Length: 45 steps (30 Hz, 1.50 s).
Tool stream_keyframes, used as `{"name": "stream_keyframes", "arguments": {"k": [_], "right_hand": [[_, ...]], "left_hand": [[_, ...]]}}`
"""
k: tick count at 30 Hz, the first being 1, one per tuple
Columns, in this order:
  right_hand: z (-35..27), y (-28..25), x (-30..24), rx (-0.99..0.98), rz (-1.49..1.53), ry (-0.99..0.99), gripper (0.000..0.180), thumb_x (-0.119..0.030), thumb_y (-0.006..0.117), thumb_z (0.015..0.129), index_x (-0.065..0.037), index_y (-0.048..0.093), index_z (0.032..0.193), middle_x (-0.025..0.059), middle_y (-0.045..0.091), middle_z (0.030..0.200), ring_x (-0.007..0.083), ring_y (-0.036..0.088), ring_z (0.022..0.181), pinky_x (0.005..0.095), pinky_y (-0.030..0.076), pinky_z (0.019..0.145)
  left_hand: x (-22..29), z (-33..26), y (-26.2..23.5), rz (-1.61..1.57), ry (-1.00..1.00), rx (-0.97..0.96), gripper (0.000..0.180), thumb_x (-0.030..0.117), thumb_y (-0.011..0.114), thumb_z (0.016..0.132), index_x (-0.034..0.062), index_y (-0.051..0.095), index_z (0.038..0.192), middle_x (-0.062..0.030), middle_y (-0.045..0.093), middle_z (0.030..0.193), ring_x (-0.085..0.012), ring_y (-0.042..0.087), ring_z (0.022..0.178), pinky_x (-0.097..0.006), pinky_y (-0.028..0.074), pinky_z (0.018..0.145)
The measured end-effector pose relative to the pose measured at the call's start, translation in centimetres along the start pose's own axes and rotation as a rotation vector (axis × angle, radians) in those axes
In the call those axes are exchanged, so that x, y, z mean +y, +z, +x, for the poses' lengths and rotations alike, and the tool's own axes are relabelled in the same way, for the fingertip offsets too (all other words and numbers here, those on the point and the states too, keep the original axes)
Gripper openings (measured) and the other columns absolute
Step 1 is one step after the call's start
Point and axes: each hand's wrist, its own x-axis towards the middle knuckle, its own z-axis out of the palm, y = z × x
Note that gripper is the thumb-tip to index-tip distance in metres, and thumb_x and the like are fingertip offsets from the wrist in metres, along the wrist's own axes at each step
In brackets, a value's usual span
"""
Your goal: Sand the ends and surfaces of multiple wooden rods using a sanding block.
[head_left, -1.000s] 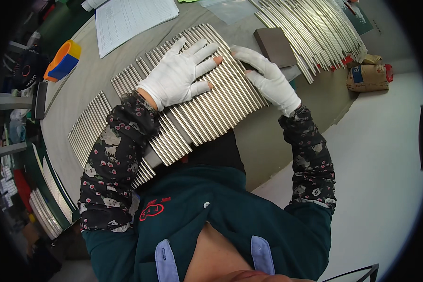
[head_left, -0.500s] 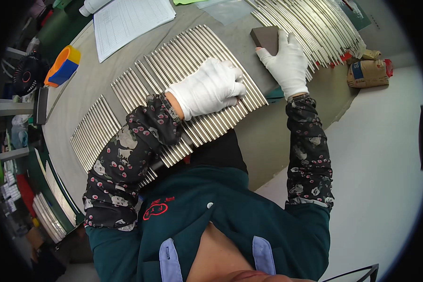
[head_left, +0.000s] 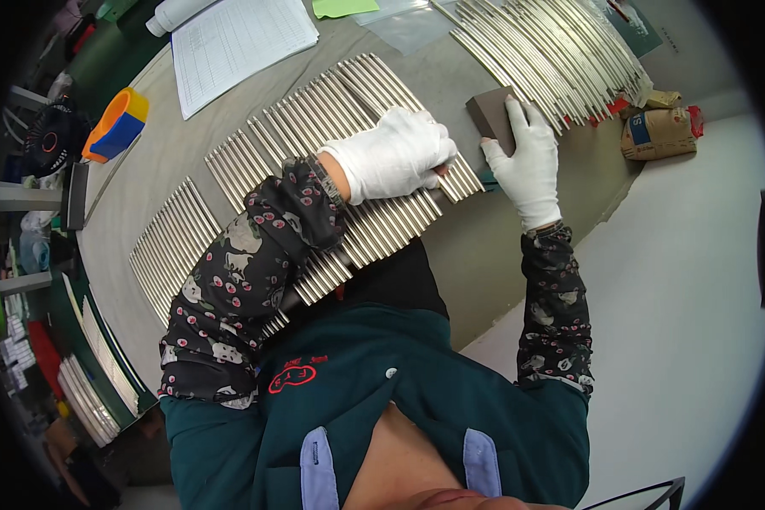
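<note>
Rows of thin silvery metal rods (head_left: pixel 314 115) lie side by side across the grey table. My left hand (head_left: pixel 395 157), in a white glove with bare fingertips showing, rests over the right end of the middle row. Its fingers curl down onto several rods (head_left: pixel 461 180) there, and a narrow gap parts these from the rest. Part of the grip is hidden beneath the palm. My right hand (head_left: pixel 527 166), gloved the same way, holds a dark brown block (head_left: pixel 491 115) between thumb and fingers, standing on the table just right of the rods.
Another batch of rods (head_left: pixel 544 59) lies at the far right, beside a brown paper bag (head_left: pixel 659 134). Printed sheets (head_left: pixel 242 51), a green slip (head_left: pixel 344 7) and a clear plastic bag (head_left: pixel 408 27) lie at the back. A yellow and blue tape roll (head_left: pixel 116 125) stands at left.
My left hand has shifted slightly right, and a gap has opened between the end rods and their row. My right hand has come slightly nearer with the block.
</note>
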Motion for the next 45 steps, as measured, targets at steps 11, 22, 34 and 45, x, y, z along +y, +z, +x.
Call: {"name": "stream_keyframes", "arguments": {"k": [11,22,34,45], "right_hand": [[-6.8,-9.0,-7.6,-0.282,0.034,-0.236,0.058,-0.027,0.076,0.065,-0.014,0.061,0.119,0.0229,0.048,0.128,0.0349,0.056,0.099,0.042,0.048,0.079],[-4.9,-8.7,-3.8,-0.129,-0.187,-0.046,0.055,-0.023,0.074,0.067,-0.015,0.06,0.119,0.0233,0.051,0.126,0.0355,0.055,0.101,0.0439,0.047,0.081],[-5.2,-9.3,-7.3,-0.271,0.116,-0.221,0.05,-0.021,0.073,0.069,-0.014,0.062,0.118,0.0226,0.054,0.122,0.0367,0.056,0.099,0.0438,0.048,0.083],[-5.5,-8.5,-3.7,-0.041,0.028,-0.059,0.057,-0.021,0.075,0.066,-0.015,0.061,0.121,0.0219,0.051,0.127,0.0366,0.053,0.103,0.0439,0.046,0.09]], "left_hand": [[-1.4,-0.5,1.9,-0.103,0.098,0.237,0.014,0.019,0.073,0.076,0.0125,0.064,0.084,-0.0003,0.062,0.082,-0.0237,0.06,0.083,-0.036,0.046,0.078],[-1.2,-0.3,1.9,-0.116,0.079,0.208,0.014,0.018,0.074,0.076,0.0104,0.063,0.082,-0.0019,0.064,0.084,-0.0246,0.061,0.083,-0.037,0.048,0.077],[-1.0,-0.3,1.6,-0.118,0.016,0.151,0.015,0.019,0.074,0.076,0.0105,0.064,0.083,-0.0027,0.063,0.081,-0.0247,0.06,0.085,-0.038,0.046,0.079],[-1.0,-0.2,1.5,-0.146,0.046,0.141,0.012,0.021,0.069,0.081,0.01,0.064,0.08,-0.0038,0.063,0.076,-0.0248,0.061,0.077,-0.036,0.047,0.073]]}}
